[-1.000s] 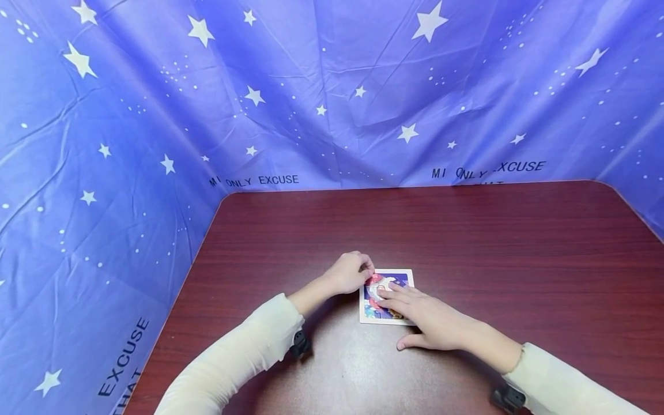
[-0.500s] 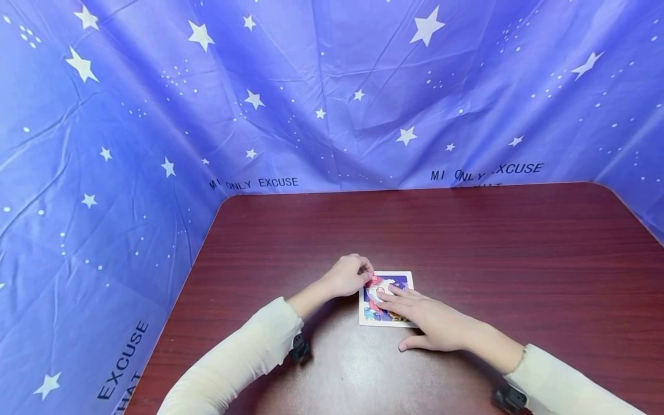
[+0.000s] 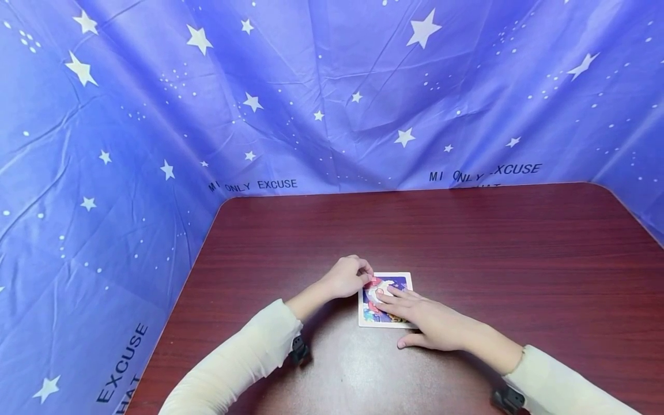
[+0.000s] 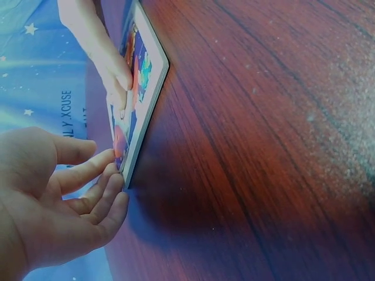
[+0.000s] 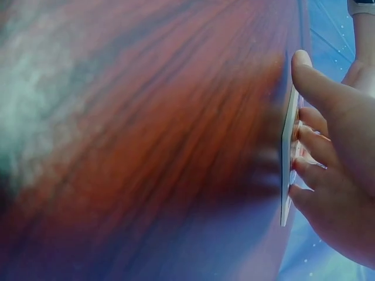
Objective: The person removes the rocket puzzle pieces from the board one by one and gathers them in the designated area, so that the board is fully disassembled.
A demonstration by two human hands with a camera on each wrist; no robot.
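Two hands were on the picture board (image 3: 385, 283), flat on the table (image 3: 467, 242). Right hand (image 3: 438, 324): fingers straight, hiding its right-hand artwork. Left hand (image 3: 349, 278): loosely bent at its far-left corner, thumb apart, exact contact unclear. Both sleeves (image 3: 236, 351) cut off.

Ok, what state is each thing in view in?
Picture board: lying face up on the table.
Left hand: fingers bent at the board's far left-hand corner; grip unclear.
Right hand: fingers spread over the board.
Starry curtain: hanging, creased.
Sleeves: ending short of the hands.
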